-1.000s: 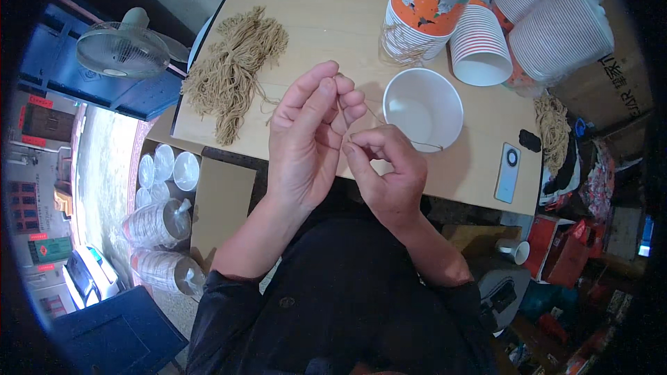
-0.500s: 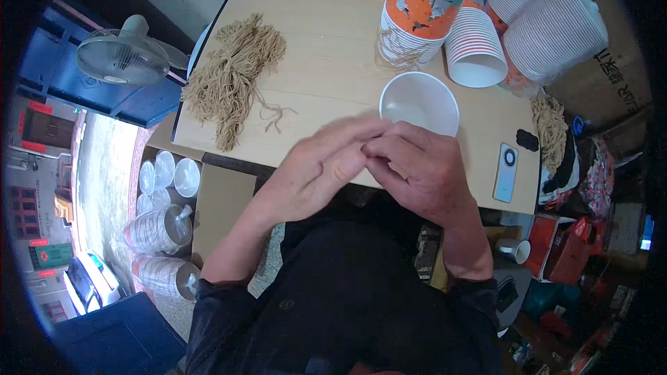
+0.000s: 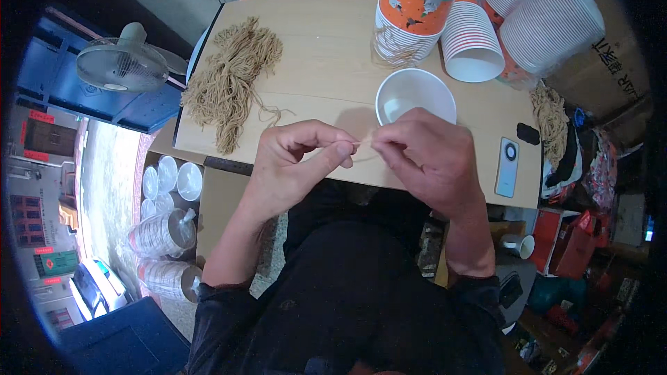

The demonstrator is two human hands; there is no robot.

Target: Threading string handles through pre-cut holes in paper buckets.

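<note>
My left hand and my right hand meet over the table's near edge, fingertips a little apart. Each pinches with thumb and forefinger, and a thin beige cord seems to run between them, too fine to see in full. Just beyond my right hand a white paper bucket stands with its mouth up, its near rim partly hidden by that hand. A loose bundle of beige cords lies on the left of the table, some ends straggling toward the middle.
At the table's back right stand an orange patterned bucket on stacked white ones, a stack lying over and plastic-wrapped stacks. A phone and a black item lie on the right. A fan stands left.
My hands have drawn apart from touching. My left fingers, held out straight and blurred before, are now bent into a pinch, and the fine strand shows between the fingertips.
</note>
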